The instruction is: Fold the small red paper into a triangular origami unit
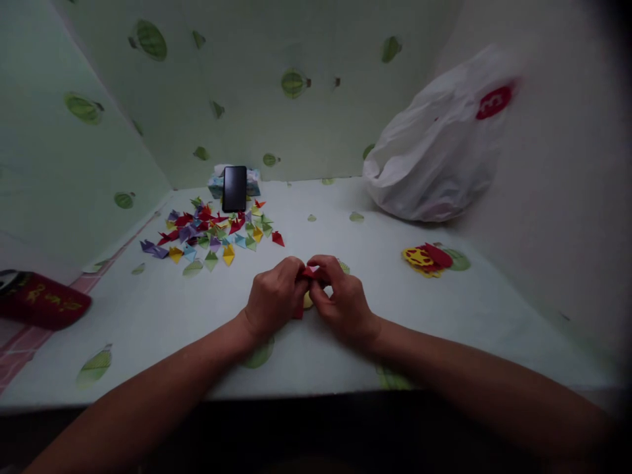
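Observation:
My left hand (pixel 277 293) and my right hand (pixel 343 299) meet over the middle of the table. Between their fingertips they pinch a small piece of red folded paper (pixel 310 271), mostly covered by the fingers. Below the left fingers a red strip (pixel 299 310) shows; whether it belongs to the same paper I cannot tell. A bit of yellow (pixel 308 301) peeks out under the hands. Beyond the left hand lies a loose pile of small folded paper cranes (pixel 211 232) in red, purple, yellow, green and blue. One red paper crane (pixel 278 238) sits apart at the pile's right edge.
A phone (pixel 234 189) leans upright against a tissue box (pixel 253 182) behind the pile. Red and yellow paper cut-outs (pixel 427 258) lie at the right, with a bulging white plastic bag (pixel 434 151) behind them. A red can (pixel 44 299) lies at the left edge. Walls enclose the table (pixel 187 329).

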A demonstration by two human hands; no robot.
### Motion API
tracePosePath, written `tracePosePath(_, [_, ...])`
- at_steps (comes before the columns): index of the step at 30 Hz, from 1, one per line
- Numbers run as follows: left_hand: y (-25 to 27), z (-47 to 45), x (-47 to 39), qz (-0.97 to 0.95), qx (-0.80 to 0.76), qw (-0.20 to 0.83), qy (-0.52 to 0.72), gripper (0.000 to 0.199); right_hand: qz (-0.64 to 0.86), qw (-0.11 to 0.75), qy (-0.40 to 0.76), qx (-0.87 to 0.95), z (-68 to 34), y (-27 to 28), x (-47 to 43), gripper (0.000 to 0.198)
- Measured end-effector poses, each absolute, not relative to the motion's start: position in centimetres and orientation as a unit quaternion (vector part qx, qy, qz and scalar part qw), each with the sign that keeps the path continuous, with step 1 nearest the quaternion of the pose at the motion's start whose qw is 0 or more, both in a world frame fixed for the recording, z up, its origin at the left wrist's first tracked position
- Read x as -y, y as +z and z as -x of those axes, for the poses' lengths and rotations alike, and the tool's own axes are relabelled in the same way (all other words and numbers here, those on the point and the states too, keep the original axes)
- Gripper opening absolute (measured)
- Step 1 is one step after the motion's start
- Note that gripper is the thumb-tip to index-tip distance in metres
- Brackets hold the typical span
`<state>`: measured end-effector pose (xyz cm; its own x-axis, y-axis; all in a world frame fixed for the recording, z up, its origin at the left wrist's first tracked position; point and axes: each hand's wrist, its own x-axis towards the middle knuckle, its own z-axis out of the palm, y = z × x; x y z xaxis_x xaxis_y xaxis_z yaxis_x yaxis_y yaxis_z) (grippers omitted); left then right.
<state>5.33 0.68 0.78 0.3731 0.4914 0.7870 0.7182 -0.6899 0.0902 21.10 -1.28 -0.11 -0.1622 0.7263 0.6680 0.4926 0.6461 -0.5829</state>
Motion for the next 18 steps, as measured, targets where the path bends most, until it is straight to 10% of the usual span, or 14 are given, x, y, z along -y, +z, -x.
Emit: tracePosePath(18, [0.92,-4.90,-0.21,0.826,0.320,0.066,-0.459,0.012,0.384,0.541,0.076,0.744,-21.61,0.72,1.20,0.021])
